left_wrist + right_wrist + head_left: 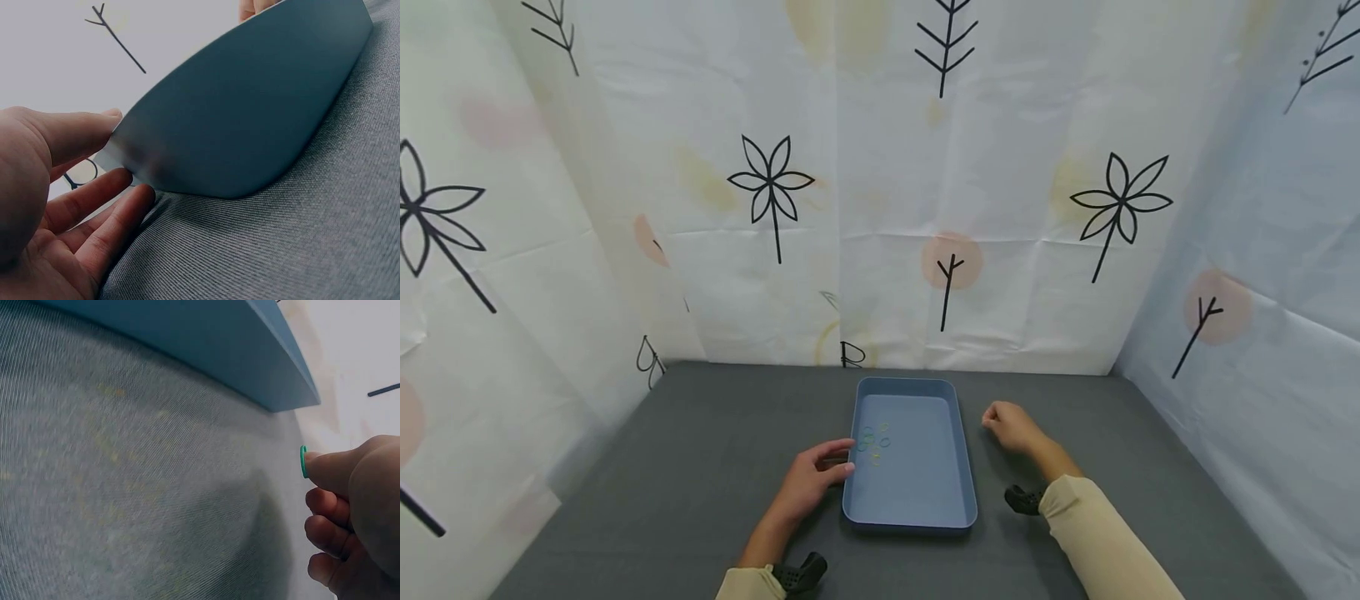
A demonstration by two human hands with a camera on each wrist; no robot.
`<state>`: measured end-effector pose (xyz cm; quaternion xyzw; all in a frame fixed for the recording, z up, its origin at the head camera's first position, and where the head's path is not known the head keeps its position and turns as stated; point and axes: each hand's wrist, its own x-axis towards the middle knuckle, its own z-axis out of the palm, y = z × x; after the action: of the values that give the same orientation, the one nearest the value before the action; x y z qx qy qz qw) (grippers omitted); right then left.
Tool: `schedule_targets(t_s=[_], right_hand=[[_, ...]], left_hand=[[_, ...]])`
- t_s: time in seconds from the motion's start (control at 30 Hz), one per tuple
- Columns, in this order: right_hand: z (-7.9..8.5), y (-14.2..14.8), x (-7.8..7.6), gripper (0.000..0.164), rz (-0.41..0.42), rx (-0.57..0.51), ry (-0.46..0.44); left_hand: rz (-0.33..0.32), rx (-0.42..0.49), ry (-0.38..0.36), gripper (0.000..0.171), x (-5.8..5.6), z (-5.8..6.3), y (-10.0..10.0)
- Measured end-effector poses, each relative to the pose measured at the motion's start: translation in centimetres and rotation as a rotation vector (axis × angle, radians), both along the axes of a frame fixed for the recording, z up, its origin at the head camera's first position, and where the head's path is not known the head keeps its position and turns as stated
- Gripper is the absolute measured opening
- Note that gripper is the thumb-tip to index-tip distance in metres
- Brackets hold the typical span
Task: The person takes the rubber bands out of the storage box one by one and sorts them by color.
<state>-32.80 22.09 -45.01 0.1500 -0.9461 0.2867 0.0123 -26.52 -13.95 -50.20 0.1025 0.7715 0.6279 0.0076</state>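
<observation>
Your left hand (811, 479), fingers loosely extended, touches the left side of the shallow blue rectangular tray (917, 492), which sits on the grey fabric surface (730, 425). Your right hand (1017, 429), fingers curled, pinches a thin green ring (303, 464) right of the tray; small green and yellow rings (868, 438) lie inside, near its left wall.

No legible txt, nos. or brand marks anywhere in the 3 views. Nearest to a letter: an R-like black mark (852, 354) low on the printed fabric backdrop (887, 167), just above desk's (737, 433) far edge, L of ctr.; looks like a cut-off leaf outline.
</observation>
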Motion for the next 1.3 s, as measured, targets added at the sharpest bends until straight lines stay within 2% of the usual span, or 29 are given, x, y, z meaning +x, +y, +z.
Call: schedule_targets(t_s=[0.3,0.53,0.6,0.67,0.7,0.8,0.9,1.3], right_hand=[[-1.3,0.3,-0.1,0.009,-0.028,0.014,-0.005],[-1.6,0.3,-0.2,0.009,-0.031,0.018,0.014],[-1.6,0.2,-0.2,0.009,-0.039,0.018,0.01],[-1.6,0.1,-0.2,0.009,-0.048,0.025,0.01],[-1.6,0.1,-0.1,0.009,-0.053,0.028,0.008],[-1.6,0.0,-0.2,0.009,-0.07,0.034,-0.002],[-1.6,0.0,-0.2,0.009,-0.077,0.038,-0.006],[-1.5,-0.2,-0.4,0.009,-0.112,0.024,-0.04]], left_hand=[[0.001,-0.002,-0.001,0.041,-0.1,-0.1,0.0],[-0.003,0.012,0.022,0.04,0.1,0.0,0.0],[-0.004,0.021,0.025,0.04,0.3,0.3,0.1],[-0.007,0.025,0.019,0.039,0.8,1.3,0.3],[-0.006,0.026,0.017,0.039,0.8,1.4,0.3],[-0.004,0.011,0.007,0.039,0.7,1.3,0.3],[0.004,-0.001,0.012,0.04,0.0,0.0,0.0],[0.01,-0.018,0.017,0.04,0.0,-0.1,0.0]])
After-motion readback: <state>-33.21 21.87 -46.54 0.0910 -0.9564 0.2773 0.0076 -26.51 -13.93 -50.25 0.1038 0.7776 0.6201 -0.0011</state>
